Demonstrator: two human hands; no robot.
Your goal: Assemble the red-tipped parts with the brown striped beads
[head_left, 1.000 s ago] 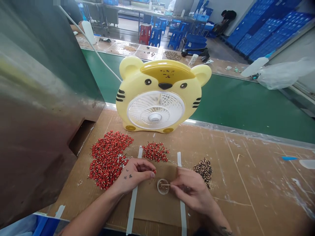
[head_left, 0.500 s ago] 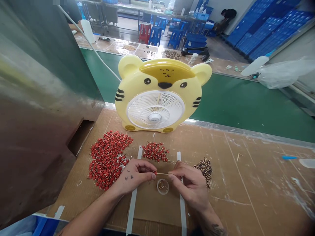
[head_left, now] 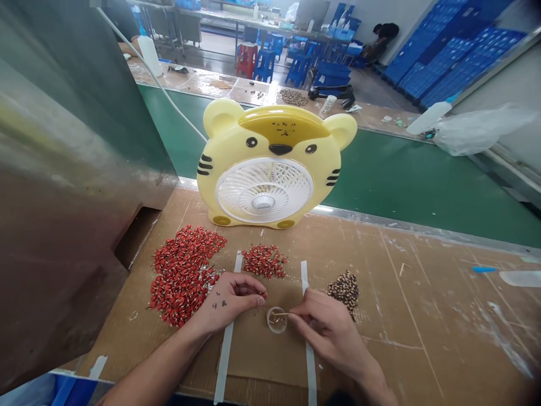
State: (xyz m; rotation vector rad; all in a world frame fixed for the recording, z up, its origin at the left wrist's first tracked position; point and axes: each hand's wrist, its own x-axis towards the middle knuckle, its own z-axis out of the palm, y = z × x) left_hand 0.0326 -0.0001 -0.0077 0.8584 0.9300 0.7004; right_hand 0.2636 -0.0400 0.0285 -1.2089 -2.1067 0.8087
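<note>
1. the table (head_left: 426,321) is wide and brown, with white marks on it, and a flat piece of cardboard (head_left: 262,352) lies on it, held by two white tape strips (head_left: 225,349)
2. a yellow tiger fan (head_left: 270,132) stands at the far side of the table
3. a big red pile of small bits (head_left: 181,276) lies on the left, a small red pile (head_left: 264,261) is by it, and a brown spotted pile (head_left: 344,292) is on the right
4. the left hand (head_left: 226,301) is over the cardboard, and its fingers (head_left: 249,287) curl shut on a tiny red bit (head_left: 263,295)
5. the right hand (head_left: 325,327) is just beside it, and its fingers (head_left: 301,316) pinch a thin stick (head_left: 284,313)
6. the tip of the stick is over a small clear cup (head_left: 276,320) on the cardboard
7. the stick looks light and easy to snap, so the far end is the best place to hold it, and the tiny bit looks easy to drop, so fingertips suit it best
</note>
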